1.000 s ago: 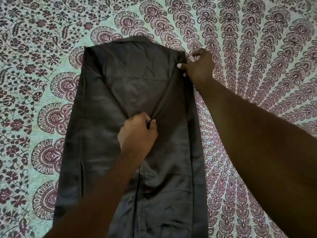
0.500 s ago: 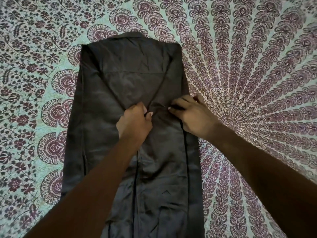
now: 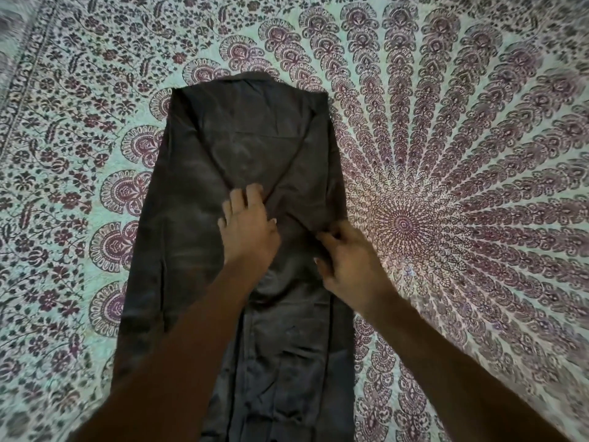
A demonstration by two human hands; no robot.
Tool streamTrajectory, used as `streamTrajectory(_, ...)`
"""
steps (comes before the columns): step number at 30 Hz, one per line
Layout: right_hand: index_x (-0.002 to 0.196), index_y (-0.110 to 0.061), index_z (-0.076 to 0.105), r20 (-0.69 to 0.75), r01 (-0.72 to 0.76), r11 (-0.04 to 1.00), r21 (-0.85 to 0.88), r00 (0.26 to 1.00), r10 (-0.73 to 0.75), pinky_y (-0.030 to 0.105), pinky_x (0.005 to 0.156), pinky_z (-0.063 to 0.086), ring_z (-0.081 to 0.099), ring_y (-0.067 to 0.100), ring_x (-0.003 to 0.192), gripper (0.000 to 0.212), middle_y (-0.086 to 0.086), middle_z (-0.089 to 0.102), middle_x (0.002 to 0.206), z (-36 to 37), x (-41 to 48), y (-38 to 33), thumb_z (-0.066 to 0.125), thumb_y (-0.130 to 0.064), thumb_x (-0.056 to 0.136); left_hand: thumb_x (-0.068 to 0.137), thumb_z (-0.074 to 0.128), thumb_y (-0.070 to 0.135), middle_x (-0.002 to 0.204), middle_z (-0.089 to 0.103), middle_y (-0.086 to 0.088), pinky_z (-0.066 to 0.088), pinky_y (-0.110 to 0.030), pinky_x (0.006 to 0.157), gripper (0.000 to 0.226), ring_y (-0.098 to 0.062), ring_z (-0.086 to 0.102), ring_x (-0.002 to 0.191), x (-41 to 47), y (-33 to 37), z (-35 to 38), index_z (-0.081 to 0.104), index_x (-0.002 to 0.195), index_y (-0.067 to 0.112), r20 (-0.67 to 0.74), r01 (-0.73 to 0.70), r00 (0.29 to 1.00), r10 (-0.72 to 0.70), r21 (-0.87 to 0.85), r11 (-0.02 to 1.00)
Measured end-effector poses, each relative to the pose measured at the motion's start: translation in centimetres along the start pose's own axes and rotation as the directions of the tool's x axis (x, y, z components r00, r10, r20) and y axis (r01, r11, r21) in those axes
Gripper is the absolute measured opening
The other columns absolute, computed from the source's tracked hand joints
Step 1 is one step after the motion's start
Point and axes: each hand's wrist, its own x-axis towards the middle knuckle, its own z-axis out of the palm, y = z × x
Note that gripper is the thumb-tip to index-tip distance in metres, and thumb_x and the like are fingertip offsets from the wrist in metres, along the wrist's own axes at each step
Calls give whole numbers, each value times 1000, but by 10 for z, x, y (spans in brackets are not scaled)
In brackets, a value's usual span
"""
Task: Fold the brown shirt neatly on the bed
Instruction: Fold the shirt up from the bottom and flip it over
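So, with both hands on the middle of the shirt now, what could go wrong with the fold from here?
1. The left hand lies flat where the two folded-in flaps meet; lifting it may let them spring open.
2. The right hand pinches fabric near the right edge of the brown shirt; pulling could skew that edge.
3. The lower part looks wrinkled, so creases may get folded in.

Dark brown shirt (image 3: pixel 197 193) lies flat lengthwise on patterned bed (image 3: pixel 478 154), sides folded inward.
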Motion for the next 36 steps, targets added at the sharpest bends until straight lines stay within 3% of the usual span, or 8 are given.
streamTrajectory(2, 132, -11, 61, -2, -135, 969, 206, 990, 139, 43, 95, 55, 62, 38, 109, 44, 17, 53, 130, 12, -24, -11, 66, -25, 91, 90, 73, 21, 135, 48, -12, 43, -56, 102, 51, -37, 47, 128, -29, -6, 2, 45, 133, 18, -91, 94, 990, -105, -111, 989)
streamTrajectory(6, 144, -14, 51, 9, -261, 907, 331, 962, 273, 35, 94, 53, 63, 33, 114, 62, 15, 61, 130, 39, -67, -31, 77, -19, 88, 89, 75, 35, 128, 61, -10, 50, -55, 99, 55, -35, 51, 126, -77, -38, 20, 44, 131, 18, 3, 282, 958, -286, -185, 941)
streamTrajectory(12, 147, -16, 46, 15, -402, 697, 594, 872, 490, 0, 54, 39, 59, -13, 59, 70, -13, 59, 78, 48, -104, -51, 78, -4, 86, 92, 69, 20, 96, 73, -5, 58, -41, 90, 12, -29, 68, 104, -86, -63, 16, 65, 103, 19, 39, 334, 939, -343, -357, 873)
streamTrajectory(17, 145, -25, 45, 40, -441, 677, 589, 853, 521, 19, 76, 53, 70, 7, 82, 84, -17, 67, 94, 52, -137, -69, 91, -21, 75, 94, 66, 45, 117, 67, -8, 56, -43, 90, 26, -31, 63, 116, -102, -60, -1, 68, 104, 21, 182, 257, 958, -223, -190, 948)
streamTrajectory(20, 144, -26, 45, 49, -472, 678, 564, 839, 543, 35, 82, 58, 71, 19, 81, 89, -8, 72, 89, 62, -160, -74, 94, -25, 69, 94, 66, 39, 117, 62, -7, 56, -44, 87, 21, -31, 62, 113, -129, -63, -13, 62, 106, 22, 197, 188, 967, -159, -142, 972)
streamTrajectory(25, 151, -25, 41, 48, -488, 689, 536, 833, 552, 28, 78, 53, 70, 22, 80, 90, -4, 70, 81, 79, -197, -92, 90, -24, 76, 99, 60, 41, 111, 67, -7, 54, -43, 81, 22, -33, 67, 105, -209, -91, -10, 58, 112, 23, 237, 174, 958, -162, -29, 984)
streamTrajectory(31, 151, -21, 43, 54, -462, 653, 600, 838, 544, 43, 94, 59, 75, 19, 101, 78, -12, 72, 100, 96, -221, -90, 84, -18, 84, 94, 65, 47, 112, 66, 3, 54, -44, 81, 33, -27, 63, 111, -268, -115, 10, 52, 120, 33, 190, 200, 963, -190, -36, 979)
streamTrajectory(36, 148, -20, 48, 85, -469, 650, 598, 844, 530, 47, 79, 63, 66, 8, 72, 77, -17, 61, 73, 90, -223, -87, 86, -17, 82, 91, 73, 35, 101, 68, 9, 57, -46, 83, 34, -23, 63, 113, -265, -118, 15, 56, 120, 30, 160, 227, 965, -209, -107, 968)
